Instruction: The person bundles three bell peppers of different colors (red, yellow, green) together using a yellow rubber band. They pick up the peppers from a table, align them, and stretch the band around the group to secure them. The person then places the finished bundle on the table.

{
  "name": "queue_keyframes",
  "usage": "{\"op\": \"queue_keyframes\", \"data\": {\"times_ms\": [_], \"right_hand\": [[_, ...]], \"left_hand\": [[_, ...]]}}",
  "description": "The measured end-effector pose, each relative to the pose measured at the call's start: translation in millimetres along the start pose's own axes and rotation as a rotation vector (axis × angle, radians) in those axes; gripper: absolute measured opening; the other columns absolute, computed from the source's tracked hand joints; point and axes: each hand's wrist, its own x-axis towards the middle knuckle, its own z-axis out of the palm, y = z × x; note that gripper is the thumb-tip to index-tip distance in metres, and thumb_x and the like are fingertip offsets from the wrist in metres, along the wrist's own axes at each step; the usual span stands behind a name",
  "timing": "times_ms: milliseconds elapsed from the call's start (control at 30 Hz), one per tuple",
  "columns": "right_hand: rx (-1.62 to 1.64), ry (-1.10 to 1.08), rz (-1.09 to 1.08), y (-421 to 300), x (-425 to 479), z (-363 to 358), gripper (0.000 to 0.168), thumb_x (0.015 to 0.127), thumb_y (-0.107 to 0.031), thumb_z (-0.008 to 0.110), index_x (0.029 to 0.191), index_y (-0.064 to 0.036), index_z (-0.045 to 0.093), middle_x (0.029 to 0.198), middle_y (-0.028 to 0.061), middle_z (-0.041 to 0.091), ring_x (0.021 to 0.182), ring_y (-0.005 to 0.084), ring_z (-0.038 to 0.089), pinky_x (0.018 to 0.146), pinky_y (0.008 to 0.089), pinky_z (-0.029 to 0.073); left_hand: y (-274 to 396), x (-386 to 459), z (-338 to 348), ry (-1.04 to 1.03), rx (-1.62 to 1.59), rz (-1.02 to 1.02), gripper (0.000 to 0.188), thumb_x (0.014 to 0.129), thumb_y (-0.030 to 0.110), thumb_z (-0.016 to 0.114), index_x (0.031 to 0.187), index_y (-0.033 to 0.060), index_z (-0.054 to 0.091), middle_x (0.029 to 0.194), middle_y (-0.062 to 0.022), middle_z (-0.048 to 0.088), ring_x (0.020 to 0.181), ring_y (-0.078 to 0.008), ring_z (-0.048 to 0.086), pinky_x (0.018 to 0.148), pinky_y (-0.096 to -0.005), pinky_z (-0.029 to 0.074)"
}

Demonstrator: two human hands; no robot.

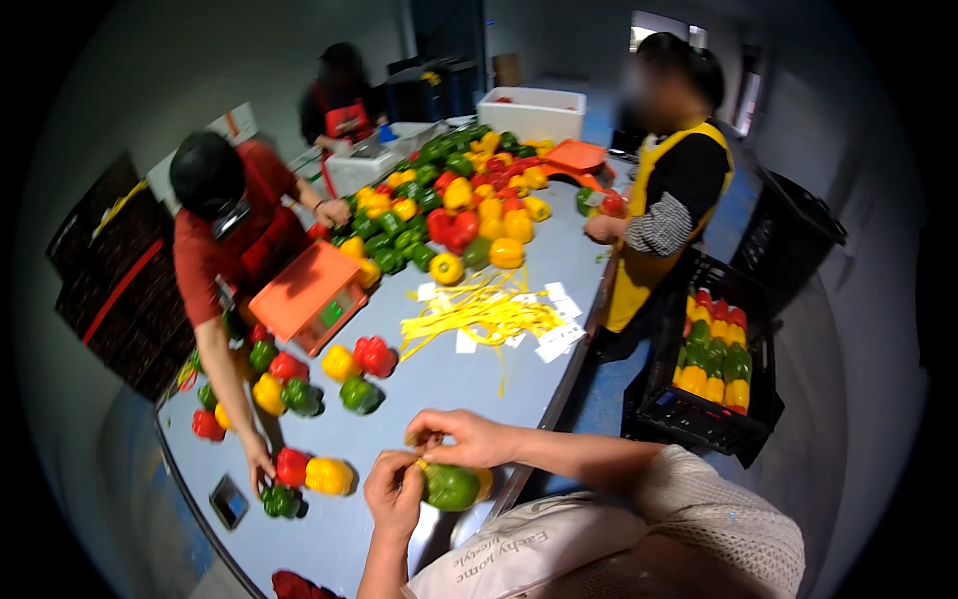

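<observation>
At the near edge of the table, a green bell pepper (451, 487) lies before me, with a yellow bell pepper (485, 484) partly hidden behind it. My left hand (394, 483) grips the stem end of the green one, thumb against its side. The curled fingers of my right hand (465, 440) meet the left fingertips just above that end. A small bit of yellow shows at the fingertips; whether it is a strap is too hidden to tell. Beyond my hands lies a pile of yellow straps (479, 314) with white tags (560, 341).
Bell peppers (453, 224) heap at the table's far end. An orange scale (310, 288) stands left. A co-worker's hand (260, 464) touches peppers at left; a person in a yellow apron (636, 254) stands right, by a black crate (673, 415) of peppers. Another person (344, 112) works behind.
</observation>
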Motion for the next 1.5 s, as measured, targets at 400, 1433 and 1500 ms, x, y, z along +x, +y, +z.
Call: {"op": "queue_keyframes", "data": {"times_ms": [400, 1433, 1500], "right_hand": [[-0.043, -0.098, -0.270, 0, 17, 12, 0.029, 0.072, 0.001, 0.056, 0.100, -0.002, 0.048, 0.083, 0.0093, 0.056, 0.077, 0.0215, 0.055, 0.072, 0.0330, 0.046], [-0.278, -0.031, -0.445, -6, 4, -1, 0.024, 0.072, 0.000, 0.058, 0.094, -0.004, 0.049, 0.089, 0.0125, 0.054, 0.087, 0.0332, 0.055, 0.075, 0.0402, 0.046], [-0.310, -0.036, -0.483, -7, 7, -2, 0.023, 0.072, 0.001, 0.058, 0.092, -0.004, 0.049, 0.087, 0.0124, 0.055, 0.085, 0.0329, 0.056, 0.074, 0.0400, 0.046]], "left_hand": [[-4, -11, -28, -0.082, -0.177, -0.272, 0.016, 0.086, -0.001, 0.059, 0.100, 0.0051, 0.058, 0.100, -0.0027, 0.055, 0.091, -0.0125, 0.051, 0.079, -0.0263, 0.044], [2, -2, -11, -0.047, -0.174, -0.358, 0.012, 0.084, 0.002, 0.062, 0.096, 0.0043, 0.058, 0.094, -0.0052, 0.059, 0.084, -0.0128, 0.052, 0.076, -0.0254, 0.043], [3, -4, -11, -0.038, -0.174, -0.354, 0.012, 0.085, 0.002, 0.062, 0.096, 0.0042, 0.059, 0.094, -0.0051, 0.059, 0.085, -0.0127, 0.052, 0.076, -0.0254, 0.043]]}}
